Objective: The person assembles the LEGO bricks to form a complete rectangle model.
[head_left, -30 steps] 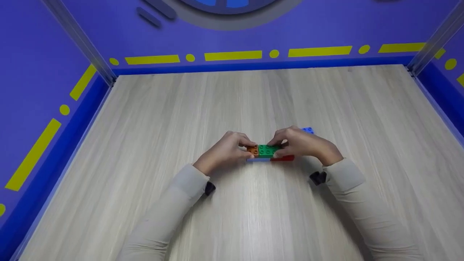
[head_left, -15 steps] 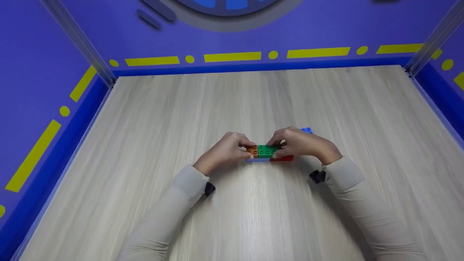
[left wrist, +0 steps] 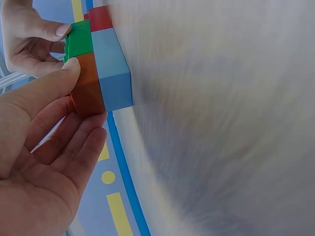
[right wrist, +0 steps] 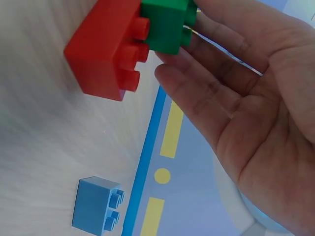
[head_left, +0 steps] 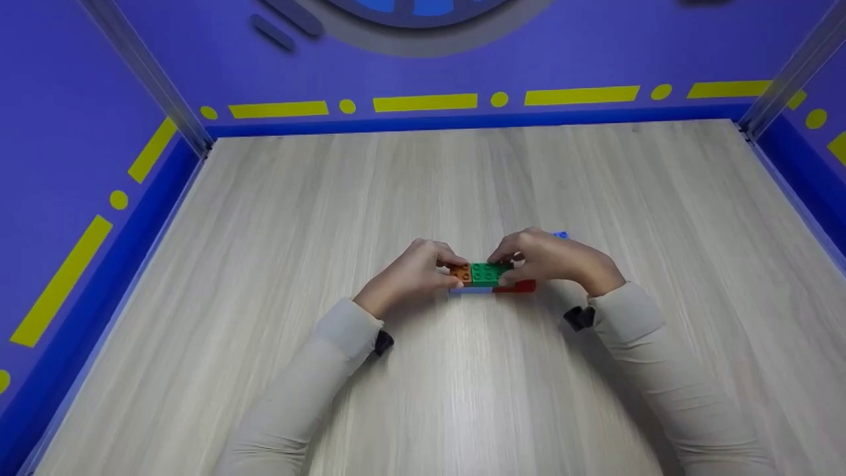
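Note:
Between thumb and fingers, my left hand (head_left: 418,274) pinches an orange-brown toy building brick (left wrist: 88,86) at the left end of a small two-layer build. My right hand (head_left: 552,259) grips the green brick (head_left: 484,274) right beside it, with thumb and fingers on opposite sides. Under these two lie a light blue brick (left wrist: 112,69) on the left and a red brick (right wrist: 101,51) on the right. The red one sticks out past the green one, its end studs bare in the right wrist view. Fingers partly cover the upper bricks.
A separate blue brick (right wrist: 91,204) stands on the wood-grain table (head_left: 370,192), just beyond my right hand and mostly hidden by it in the head view. Blue-purple panels (head_left: 423,79) with yellow marks border the table at the back and sides.
The right hand has shifted very slightly, and less of the separate blue brick shows behind it. Both hands keep their grip on the orange-brown and green bricks, which look unmoved.

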The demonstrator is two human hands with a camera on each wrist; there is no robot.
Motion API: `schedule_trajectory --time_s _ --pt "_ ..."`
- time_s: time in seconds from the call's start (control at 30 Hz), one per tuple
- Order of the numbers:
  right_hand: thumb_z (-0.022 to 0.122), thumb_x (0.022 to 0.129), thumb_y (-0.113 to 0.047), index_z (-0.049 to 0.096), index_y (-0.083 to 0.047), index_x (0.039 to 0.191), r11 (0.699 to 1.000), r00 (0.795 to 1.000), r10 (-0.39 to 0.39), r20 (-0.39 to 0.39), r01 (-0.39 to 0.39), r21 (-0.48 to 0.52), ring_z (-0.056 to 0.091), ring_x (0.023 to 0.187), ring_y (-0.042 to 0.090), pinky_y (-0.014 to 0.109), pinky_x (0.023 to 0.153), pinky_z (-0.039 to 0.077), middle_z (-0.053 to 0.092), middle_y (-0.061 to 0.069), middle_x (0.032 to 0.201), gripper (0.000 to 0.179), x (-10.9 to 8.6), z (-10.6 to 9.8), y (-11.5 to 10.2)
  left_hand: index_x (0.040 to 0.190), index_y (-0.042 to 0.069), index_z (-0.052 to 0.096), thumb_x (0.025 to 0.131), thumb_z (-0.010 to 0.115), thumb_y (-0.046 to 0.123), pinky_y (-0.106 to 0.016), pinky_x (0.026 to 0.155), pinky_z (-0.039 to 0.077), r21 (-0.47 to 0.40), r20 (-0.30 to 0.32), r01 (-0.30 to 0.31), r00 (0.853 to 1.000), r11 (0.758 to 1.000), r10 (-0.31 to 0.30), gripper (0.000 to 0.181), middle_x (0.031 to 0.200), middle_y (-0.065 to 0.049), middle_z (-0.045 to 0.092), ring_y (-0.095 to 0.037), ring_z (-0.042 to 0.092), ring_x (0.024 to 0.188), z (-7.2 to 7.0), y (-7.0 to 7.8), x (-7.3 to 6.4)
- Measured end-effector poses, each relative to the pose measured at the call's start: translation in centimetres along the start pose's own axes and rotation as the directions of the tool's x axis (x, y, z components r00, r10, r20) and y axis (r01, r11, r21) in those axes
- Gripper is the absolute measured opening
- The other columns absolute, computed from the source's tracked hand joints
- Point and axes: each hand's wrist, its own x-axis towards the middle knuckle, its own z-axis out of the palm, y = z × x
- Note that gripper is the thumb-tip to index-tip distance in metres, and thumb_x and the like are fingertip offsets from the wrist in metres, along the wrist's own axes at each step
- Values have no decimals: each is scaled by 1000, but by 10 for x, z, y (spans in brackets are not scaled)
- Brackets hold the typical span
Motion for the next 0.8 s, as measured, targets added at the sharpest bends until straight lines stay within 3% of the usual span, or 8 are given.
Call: schedule_trajectory --time_s 0.3,0.8 --pt "72 85 -18 69 -5 116 998 997 67 -26 -67 16 64 108 31 45 91 52 69 11 116 34 -4 -6 7 116 8 71 80 78 13 -29 87 50 5 6 30 1000 1000 -30 36 108 -5 70 -15 62 99 0 0 1" --pt "72 86 -16 65 -1 122 997 988 75 -135 -77 -11 59 114 34 49 94 49 65 16 121 39 -16 -17 30 116 8 71 80 78 13 -28 87 52 27 3 31 1000 999 -31 36 109 -6 70 -17 64 100 1 2 1"
